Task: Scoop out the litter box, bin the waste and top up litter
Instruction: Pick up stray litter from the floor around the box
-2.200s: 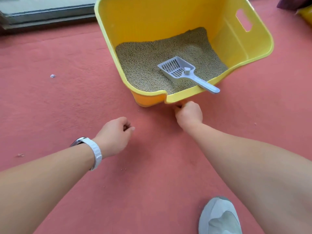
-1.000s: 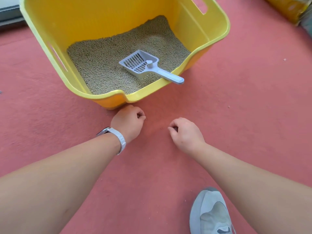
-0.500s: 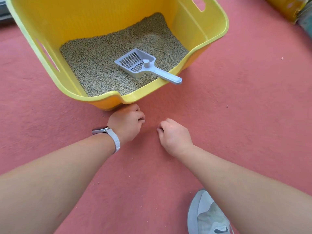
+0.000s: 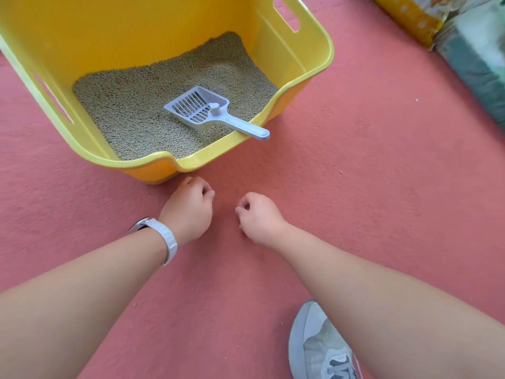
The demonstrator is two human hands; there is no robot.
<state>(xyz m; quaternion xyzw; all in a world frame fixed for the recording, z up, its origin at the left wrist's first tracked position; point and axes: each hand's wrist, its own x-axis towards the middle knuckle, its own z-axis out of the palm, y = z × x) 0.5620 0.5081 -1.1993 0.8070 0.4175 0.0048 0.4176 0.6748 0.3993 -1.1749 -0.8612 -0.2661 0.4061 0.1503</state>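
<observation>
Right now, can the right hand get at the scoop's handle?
Probably yes. The scoop lies on the litter with its handle poking over the low front rim of the litter box. The right hand sits just below, nothing between them.

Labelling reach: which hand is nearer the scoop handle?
Right, narrowly. Right hand sits below the scoop handle, outside the box; left hand is below and further left, by the box's front corner.

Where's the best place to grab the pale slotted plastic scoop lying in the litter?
Take the pale slotted plastic scoop by its handle end, from the near right. The handle overhangs the yellow litter box's low front rim, clear of the litter, nearest the right hand.
</observation>
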